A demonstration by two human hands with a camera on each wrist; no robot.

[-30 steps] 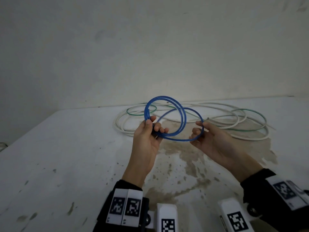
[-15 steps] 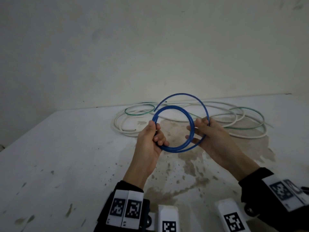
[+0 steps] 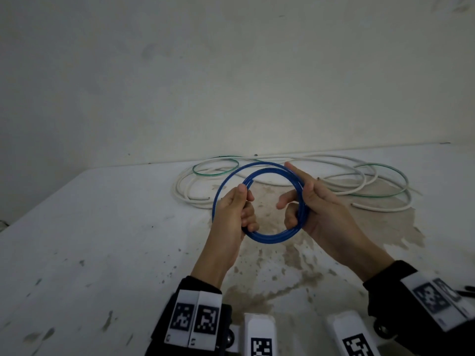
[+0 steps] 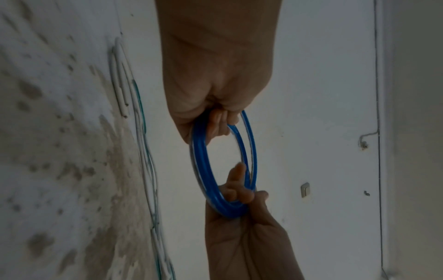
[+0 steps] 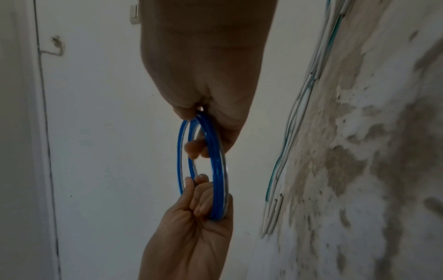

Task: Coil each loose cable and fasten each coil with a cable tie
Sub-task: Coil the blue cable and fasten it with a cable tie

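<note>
The left hand (image 3: 232, 214) grips the left side of the blue cable (image 3: 267, 237), with its fingers curled around the loops and the thumb pressed on top. The right hand (image 3: 316, 204) holds the right side of this coil between thumb and curled fingers, the index finger pointing to the left through the ring. The coil is held above the stained table (image 3: 102, 240), near the white cable (image 3: 282, 182) and the green cable (image 3: 216, 168) lying at the far side.
</note>
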